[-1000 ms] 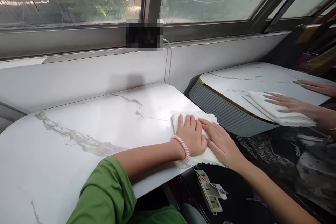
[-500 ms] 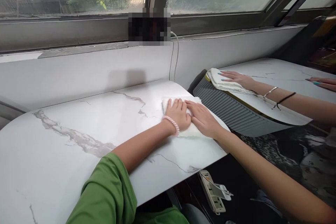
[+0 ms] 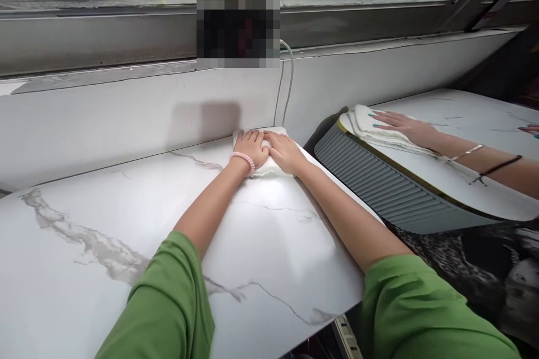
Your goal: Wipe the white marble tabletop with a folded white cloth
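A white cloth (image 3: 272,168) lies at the far end of a white marble-patterned table (image 3: 269,247), close to the wall. On it my left hand (image 3: 252,148) rests palm down, fingers stretched out, with a pink coiled band at the wrist. My right hand (image 3: 285,152) lies flat beside it on the cloth, its fingertips touching or nearly touching the left hand. Both hands press from above and neither is closed around the fabric. Part of the cloth is hidden under them.
To the right, another person's hand (image 3: 406,128) lies on a folded white cloth (image 3: 360,122) on a second marble-patterned table (image 3: 471,115) with a ribbed grey side. A cable (image 3: 290,81) hangs down the wall. Below the near table edge, part of a power strip (image 3: 347,336) shows.
Both my hands have slid the cloth away from me across the table to its far end by the wall. The view has shifted slightly too.
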### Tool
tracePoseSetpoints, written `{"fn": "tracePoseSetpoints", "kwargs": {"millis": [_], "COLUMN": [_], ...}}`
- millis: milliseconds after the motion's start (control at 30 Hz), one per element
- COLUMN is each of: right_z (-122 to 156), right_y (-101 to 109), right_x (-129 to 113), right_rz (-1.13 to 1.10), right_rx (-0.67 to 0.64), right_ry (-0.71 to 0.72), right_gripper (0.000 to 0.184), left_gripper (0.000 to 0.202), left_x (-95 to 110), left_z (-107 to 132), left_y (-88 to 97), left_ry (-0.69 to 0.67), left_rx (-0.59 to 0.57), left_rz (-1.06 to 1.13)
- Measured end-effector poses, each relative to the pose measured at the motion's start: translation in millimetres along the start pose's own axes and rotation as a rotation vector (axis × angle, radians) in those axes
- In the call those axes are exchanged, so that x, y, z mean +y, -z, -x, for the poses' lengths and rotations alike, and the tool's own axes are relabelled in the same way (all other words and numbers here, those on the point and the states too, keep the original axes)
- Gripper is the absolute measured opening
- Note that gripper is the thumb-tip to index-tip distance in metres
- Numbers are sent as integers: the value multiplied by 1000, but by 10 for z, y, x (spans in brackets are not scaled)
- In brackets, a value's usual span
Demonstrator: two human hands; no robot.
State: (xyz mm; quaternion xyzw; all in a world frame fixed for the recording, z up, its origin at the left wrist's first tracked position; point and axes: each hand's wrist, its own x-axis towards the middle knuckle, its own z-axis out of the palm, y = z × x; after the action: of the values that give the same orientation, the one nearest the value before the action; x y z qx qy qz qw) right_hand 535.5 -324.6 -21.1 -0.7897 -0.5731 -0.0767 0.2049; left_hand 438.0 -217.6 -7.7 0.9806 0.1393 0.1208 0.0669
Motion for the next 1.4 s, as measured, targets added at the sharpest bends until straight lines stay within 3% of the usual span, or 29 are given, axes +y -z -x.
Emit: {"fn": "tracePoseSetpoints", "kwargs": {"millis": [267,533,767,1100,1267,1400], "right_z": [-210,-75,601,1814,1982,1894], "right_y": [-76,-30,128,479,615,576], "right_x": [180,98,-181,-1224,-1494,-1550], "right_rz": [-23,-43,60,73,-7,-47], "right_rx": [10,26,-36,-115,-233,-246], "right_ry": [-19,38,55,42,59,24], "right_gripper": [37,34,45,49,49,41], "left_gripper": [44,43,48,55,57,56], "left_x": [-52,81,429,872,843,744], "left_z": [-177,38,672,2020,2403,2458], "left_y": [-32,14,116,440,574,612], "left_ry": [43,63,13,-85,-137,-140], "left_rx": [18,32,25,-25,-68,-75], "left_rz": [12,-37,-42,-60,-86,-97]}}
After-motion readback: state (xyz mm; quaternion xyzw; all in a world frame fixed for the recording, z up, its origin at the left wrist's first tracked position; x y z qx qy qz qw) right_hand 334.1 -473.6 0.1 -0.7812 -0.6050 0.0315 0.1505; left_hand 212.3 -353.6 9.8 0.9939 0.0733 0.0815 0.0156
